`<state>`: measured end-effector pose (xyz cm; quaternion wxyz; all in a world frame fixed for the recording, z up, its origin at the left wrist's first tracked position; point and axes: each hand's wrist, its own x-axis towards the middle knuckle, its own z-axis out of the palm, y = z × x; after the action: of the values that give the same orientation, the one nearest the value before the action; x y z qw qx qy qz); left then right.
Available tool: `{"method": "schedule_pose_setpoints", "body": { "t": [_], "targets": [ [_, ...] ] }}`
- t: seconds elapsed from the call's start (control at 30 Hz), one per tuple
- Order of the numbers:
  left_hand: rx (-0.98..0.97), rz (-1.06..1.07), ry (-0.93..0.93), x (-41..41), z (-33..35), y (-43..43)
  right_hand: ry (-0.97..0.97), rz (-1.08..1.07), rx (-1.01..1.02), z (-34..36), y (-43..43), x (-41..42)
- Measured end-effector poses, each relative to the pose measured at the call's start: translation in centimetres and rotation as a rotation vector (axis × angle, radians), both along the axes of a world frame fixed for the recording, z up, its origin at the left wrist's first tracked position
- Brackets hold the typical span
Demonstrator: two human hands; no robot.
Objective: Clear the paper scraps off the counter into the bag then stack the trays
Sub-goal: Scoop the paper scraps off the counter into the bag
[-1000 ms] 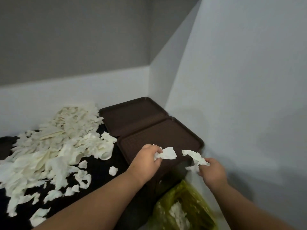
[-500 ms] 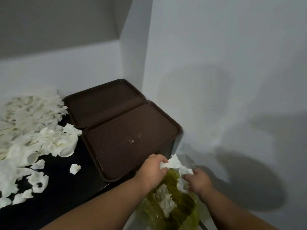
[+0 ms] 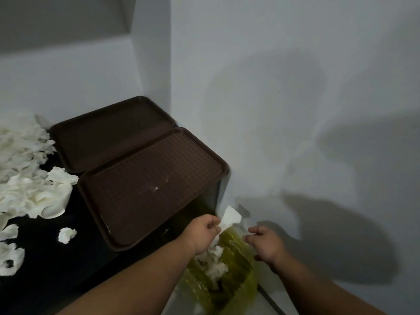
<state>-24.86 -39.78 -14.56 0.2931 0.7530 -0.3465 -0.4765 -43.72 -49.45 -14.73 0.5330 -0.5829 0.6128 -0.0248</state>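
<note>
My left hand [image 3: 204,231] pinches a white paper scrap [image 3: 230,218] over the open yellow-green bag [image 3: 238,278], which hangs below the counter's right end and holds several white scraps [image 3: 216,264]. Just right of the bag's mouth is my right hand [image 3: 266,243], fingers curled with nothing visible in them. Two brown trays lie side by side on the counter: the near tray [image 3: 147,189] and the far tray [image 3: 109,137]. A big pile of white scraps [image 3: 29,189] covers the counter's left part.
The black counter [image 3: 56,276] ends at its right edge just past the near tray. Loose scraps [image 3: 66,235] lie between the pile and the tray. White walls close in behind and to the right of the bag.
Both hands carried scraps from above the near tray down to the bag. The right hand's scrap is gone from its fingers; the left hand still holds its piece.
</note>
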Motion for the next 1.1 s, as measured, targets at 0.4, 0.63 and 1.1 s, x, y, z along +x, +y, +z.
{"method": "schedule_pose_setpoints", "body": {
  "t": [0.4, 0.63, 1.1],
  "targets": [
    [-0.082, 0.072, -0.009, 2.0, 1.9, 2.5, -0.011, 0.016, -0.07, 0.4, 1.1, 0.7],
    [-0.171, 0.092, -0.105, 5.6, 5.6, 7.7, -0.085, 0.124, -0.186, 3.7, 4.1, 6.8],
    [-0.244, 0.424, -0.342, 17.5, 10.7, 26.3, -0.254, 0.466, -0.341, 11.4, 15.8, 23.1]
  ]
}}
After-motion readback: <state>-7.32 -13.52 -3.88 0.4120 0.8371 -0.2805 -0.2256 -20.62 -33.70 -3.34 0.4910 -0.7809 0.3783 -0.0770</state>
